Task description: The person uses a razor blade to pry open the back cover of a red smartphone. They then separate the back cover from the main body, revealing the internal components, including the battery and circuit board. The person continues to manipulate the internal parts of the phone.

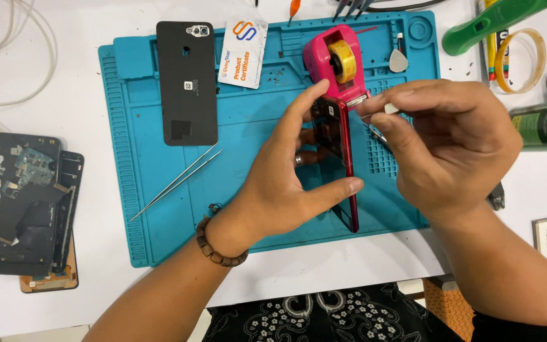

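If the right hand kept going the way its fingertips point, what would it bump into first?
The right hand points leftward, so it would likely first meet the top edge of the red phone frame held upright by the left hand. The pink tape dispenser lies just beyond, though depth is unclear.

White table (83,25) under blue mat (159,209), perhaps stripped phones (30,209), tape roll (520,60).

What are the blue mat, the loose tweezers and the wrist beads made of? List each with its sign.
Blue mat: likely silicone or soft rubber; matte surface with moulded ridges and compartments.
Tweezers: metal, probably steel; thin, bright, reflective prongs.
Wrist beads on the left hand: seemingly wood; dull brown, round, though plastic cannot be ruled out.
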